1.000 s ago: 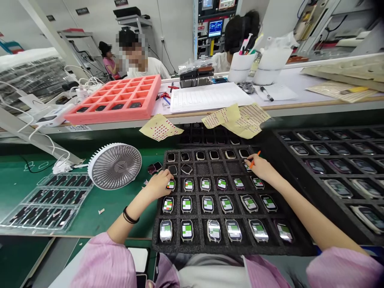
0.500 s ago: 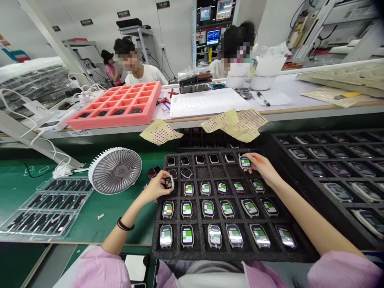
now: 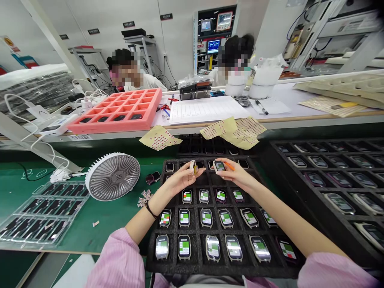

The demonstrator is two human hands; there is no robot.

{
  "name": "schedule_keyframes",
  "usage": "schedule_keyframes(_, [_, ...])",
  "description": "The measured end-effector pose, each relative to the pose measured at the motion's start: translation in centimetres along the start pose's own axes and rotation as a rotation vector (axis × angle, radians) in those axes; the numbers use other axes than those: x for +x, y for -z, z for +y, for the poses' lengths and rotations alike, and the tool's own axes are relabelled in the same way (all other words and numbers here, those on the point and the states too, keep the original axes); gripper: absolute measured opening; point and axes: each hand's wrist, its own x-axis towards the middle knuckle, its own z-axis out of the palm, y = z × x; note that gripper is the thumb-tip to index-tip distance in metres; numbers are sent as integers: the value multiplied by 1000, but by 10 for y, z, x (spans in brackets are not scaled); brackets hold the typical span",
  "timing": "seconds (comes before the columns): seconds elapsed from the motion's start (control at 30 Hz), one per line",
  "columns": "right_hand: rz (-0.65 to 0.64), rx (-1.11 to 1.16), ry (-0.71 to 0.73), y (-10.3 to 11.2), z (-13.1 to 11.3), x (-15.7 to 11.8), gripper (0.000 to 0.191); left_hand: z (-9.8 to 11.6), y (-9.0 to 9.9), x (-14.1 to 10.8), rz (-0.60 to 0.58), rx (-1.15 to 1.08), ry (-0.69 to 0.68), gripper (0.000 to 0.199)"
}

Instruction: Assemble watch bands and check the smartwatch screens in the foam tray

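Right now your left hand [image 3: 183, 179] pinches a small pale piece [image 3: 192, 165], while your right hand [image 3: 237, 174] grips a smartwatch [image 3: 219, 166] and an orange stick [image 3: 229, 165], both hands just above a black foam tray [image 3: 223, 271].

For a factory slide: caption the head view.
Left hand and right hand hold watches over a foam tray, right also an orange stick.

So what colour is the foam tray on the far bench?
Coral pink, with square pockets; the foam tray shows best in the head view.
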Motion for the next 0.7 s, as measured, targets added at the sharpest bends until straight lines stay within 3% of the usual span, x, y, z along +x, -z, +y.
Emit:
schedule_keyframes(0.1, [-10,-29,5,3,5,0,52,-4,-2,10,29,-19,-31,49])
schedule_keyframes(0.23, [-16,-66,11,6,8,-1,51,-10,-5,16,87,161,-125,59])
schedule_keyframes(0.5, [-60,-41,10,2,13,-4,49,-17,-2,19,85,445,-196,70])
schedule_keyframes(0.7, [-155,15,46,3,14,-6,40,-19,-6,13,92,597,-253,65])
